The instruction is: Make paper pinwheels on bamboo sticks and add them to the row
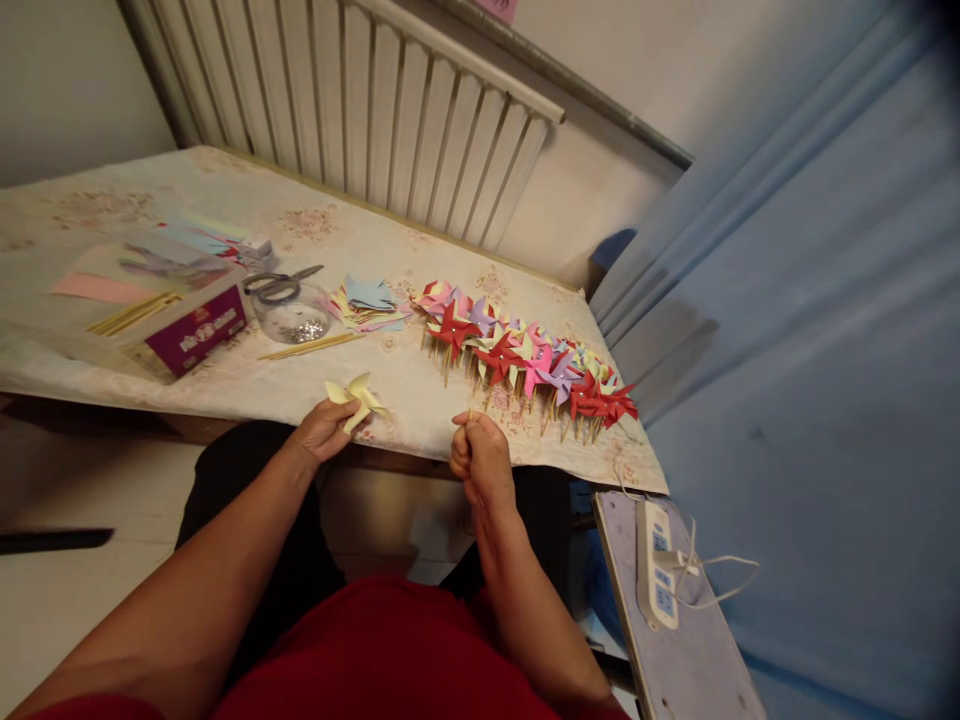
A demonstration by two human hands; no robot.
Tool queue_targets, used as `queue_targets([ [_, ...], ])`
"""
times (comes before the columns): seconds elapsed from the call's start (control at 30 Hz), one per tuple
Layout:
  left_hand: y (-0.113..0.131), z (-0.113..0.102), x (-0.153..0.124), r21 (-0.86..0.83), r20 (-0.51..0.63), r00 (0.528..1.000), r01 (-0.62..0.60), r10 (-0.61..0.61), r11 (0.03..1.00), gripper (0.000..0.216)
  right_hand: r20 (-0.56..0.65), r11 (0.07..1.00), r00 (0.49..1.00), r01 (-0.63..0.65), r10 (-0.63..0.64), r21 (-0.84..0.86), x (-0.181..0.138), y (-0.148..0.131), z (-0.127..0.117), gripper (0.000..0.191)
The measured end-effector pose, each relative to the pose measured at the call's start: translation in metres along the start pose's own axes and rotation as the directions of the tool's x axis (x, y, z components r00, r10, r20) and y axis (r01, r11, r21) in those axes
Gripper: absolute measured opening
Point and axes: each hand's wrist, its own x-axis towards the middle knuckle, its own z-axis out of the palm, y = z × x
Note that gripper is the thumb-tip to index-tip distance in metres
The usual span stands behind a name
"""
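Left hand (pixel 322 430): grip pinched shut on the yellow pinwheel (pixel 357 398), which juts above the fingertips, left of the pinwheel row (pixel 525 352). Right hand (pixel 480 458): grip a closed fist below the row's near end; contents cannot be told. Advisable: hold the pinwheel's centre steady, facing the fist. Farther, left of the row: glass bowl (pixel 291 314), scissors (pixel 281 283).

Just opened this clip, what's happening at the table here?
A seated person is working with paper pinwheels at the near edge of the table. The left hand holds a folded yellow pinwheel. The right hand is closed in a fist beside it, pinching something too small to make out. A long row of coloured pinwheels on sticks lies to the right; scissors rest on a clear bowl, with paper squares, loose wooden sticks and a purple box nearby.
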Motion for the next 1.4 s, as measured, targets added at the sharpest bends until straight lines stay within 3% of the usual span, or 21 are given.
queue_targets([
  [1.4, -0.0002, 0.0033, -0.0024, -0.008, -0.027, 1.000, 0.010, -0.010, 1.000, 0.028, -0.029, 0.999, 0.999, 0.017, -0.019, -0.051, -0.0006, 0.0064, -0.0045, 0.018],
])
